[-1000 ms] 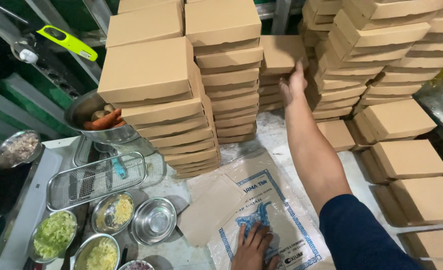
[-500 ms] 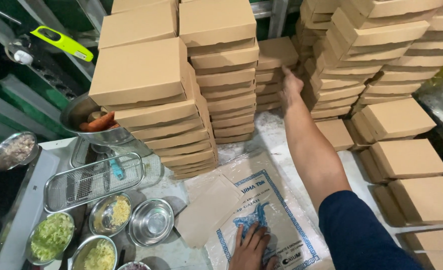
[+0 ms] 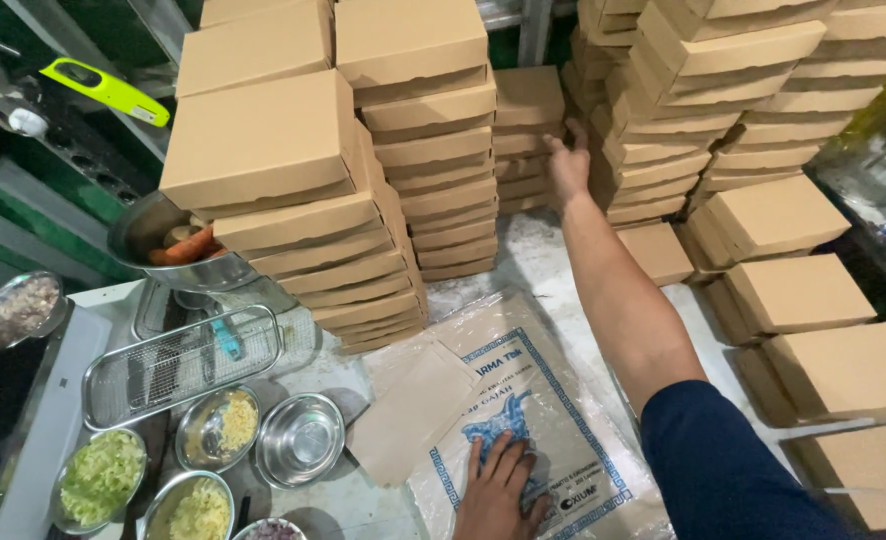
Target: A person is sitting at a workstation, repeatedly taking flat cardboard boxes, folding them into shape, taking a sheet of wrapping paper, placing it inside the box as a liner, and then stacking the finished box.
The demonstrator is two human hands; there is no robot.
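Your right hand [image 3: 569,165] is touching the back box stack [image 3: 525,140], fingers spread, nothing lifted. Your left hand [image 3: 498,487] is pressing flat on the sack [image 3: 553,420].

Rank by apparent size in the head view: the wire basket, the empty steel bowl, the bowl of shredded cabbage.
1. wire basket, clearly largest.
2. and 3. empty steel bowl and bowl of shredded cabbage: they look alike, so no ranking.

Brown cardboard boxes [image 3: 526,140], stacked, closed
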